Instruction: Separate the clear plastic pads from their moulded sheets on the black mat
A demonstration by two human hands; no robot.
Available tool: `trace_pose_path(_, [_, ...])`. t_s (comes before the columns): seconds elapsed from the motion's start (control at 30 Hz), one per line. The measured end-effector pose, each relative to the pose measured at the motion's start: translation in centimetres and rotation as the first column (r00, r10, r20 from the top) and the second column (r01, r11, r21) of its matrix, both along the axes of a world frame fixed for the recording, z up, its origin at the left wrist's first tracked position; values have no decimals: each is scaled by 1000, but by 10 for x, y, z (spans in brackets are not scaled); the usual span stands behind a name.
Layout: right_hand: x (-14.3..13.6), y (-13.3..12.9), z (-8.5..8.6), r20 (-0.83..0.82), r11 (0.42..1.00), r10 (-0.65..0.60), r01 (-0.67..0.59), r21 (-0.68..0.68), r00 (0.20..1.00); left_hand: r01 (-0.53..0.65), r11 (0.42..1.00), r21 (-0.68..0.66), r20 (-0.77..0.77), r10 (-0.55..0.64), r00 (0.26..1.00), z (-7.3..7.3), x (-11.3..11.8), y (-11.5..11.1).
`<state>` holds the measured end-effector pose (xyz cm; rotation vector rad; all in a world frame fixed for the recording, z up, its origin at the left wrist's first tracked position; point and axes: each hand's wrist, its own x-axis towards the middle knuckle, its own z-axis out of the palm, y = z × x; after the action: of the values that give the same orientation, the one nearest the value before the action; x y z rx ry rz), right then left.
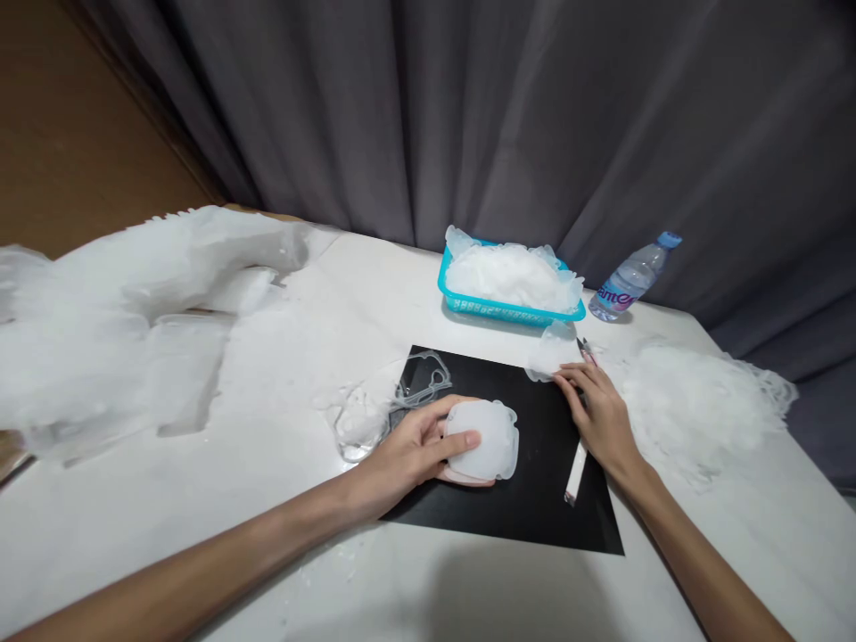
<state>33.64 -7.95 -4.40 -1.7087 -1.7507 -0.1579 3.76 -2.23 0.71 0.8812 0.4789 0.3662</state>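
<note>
My left hand (428, 446) is closed around a stack of thin, milky-white plastic pieces (485, 439) with rounded, tabbed edges, the thumb lying across the top one. They are held over the black mat (548, 526). At the mat's far right corner, the fingertips of my right hand (595, 410) pinch the near edge of a similar milky plastic piece (554, 349). Partly hidden beneath that hand lies a slim white stick-like object (575, 473). Left of my left hand are clear plastic outline scraps (428, 382), some overlapping the mat.
Behind the mat stands a blue basket (514, 312) heaped with white pieces. A water bottle (625, 283) is to its right. Large bundles of white sheet material (134, 330) cover the table's left side. A pile of white scraps (702, 410) lies at right. A grey curtain (468, 116) hangs behind.
</note>
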Motion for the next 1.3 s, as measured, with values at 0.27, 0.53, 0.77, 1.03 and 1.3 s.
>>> trace_pose_path(0.27, [-11,-8,17,-334,969,-236,246,-12,913,-14,999,37,29,13,999,0,0,-3])
trace_pose_path(0.53, [-22,-11,33,-761,978,-141,209,-8,633,-9,1000,26,-11,9,1000,2,1,-3])
trace_pose_path(0.77, [-32,-14,28,-703,980,-142,197,-2,697,-39,999,38,-62,41,997,3,3,-3])
trace_pose_path(1.03, [-36,-13,30,-758,981,-138,192,-18,637,-84,994,74,-65,89,994,4,3,-3])
trace_pose_path(1.3, [-32,-13,28,-772,978,-152,205,-28,618,-152,985,82,-100,159,982,3,3,-3])
